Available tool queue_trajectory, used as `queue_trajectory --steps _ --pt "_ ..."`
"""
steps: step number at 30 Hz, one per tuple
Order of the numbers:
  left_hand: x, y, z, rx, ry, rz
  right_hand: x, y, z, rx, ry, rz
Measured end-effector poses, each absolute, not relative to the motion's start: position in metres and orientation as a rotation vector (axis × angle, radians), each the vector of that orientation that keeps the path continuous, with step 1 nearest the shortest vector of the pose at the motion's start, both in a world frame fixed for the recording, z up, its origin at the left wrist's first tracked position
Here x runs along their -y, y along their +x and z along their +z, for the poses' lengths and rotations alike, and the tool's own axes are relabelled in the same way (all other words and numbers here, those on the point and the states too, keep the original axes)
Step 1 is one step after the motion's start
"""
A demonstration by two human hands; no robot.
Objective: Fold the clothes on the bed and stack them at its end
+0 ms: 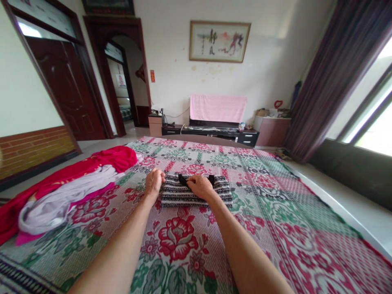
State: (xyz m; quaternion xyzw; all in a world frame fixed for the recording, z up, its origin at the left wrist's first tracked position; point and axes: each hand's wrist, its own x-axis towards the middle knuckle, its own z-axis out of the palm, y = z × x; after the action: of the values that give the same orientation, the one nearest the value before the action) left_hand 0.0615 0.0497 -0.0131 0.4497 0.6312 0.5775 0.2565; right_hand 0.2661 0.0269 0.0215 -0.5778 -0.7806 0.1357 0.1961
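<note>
A black, white and grey striped knit sweater (174, 195) lies folded into a flat rectangle on the flowered blanket (180, 241), its black collar (212, 179) at the far edge. My right hand (199, 186) is closed over the middle of that far edge, with the fingers pinching the black collar. At the sweater's far left corner is my left hand (154, 181), its fingers curled together. Whether a bit of the knit is between those fingers cannot be made out.
To the left lies a heap of red cloth (116, 157) with a pale lilac garment (76, 192) on it. Beyond the blanket stands a low black cabinet (249, 138), with a pink cloth (218, 108) draped above it. Along the right runs a pale ledge (330, 190) below the window.
</note>
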Motion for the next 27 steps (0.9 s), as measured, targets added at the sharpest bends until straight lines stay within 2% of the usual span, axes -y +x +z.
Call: queue_trajectory --steps 4,10,17,21,27 --pt "-0.048 0.052 -0.016 -1.701 1.073 1.594 -0.027 0.267 0.02 2.164 -1.61 0.377" --pt "-0.042 0.063 -0.01 -1.251 0.858 1.669 -0.027 0.265 0.017 2.14 -1.6 0.36" --pt "-0.042 0.06 -0.009 -1.123 0.727 1.731 -0.009 0.277 0.026 1.965 -1.463 0.086" --pt "-0.044 0.058 -0.012 -1.086 0.685 1.724 0.004 0.29 0.028 1.969 -1.449 0.043" --pt "-0.045 0.057 -0.013 -1.03 0.637 1.733 0.011 0.293 0.005 1.984 -1.382 0.026"
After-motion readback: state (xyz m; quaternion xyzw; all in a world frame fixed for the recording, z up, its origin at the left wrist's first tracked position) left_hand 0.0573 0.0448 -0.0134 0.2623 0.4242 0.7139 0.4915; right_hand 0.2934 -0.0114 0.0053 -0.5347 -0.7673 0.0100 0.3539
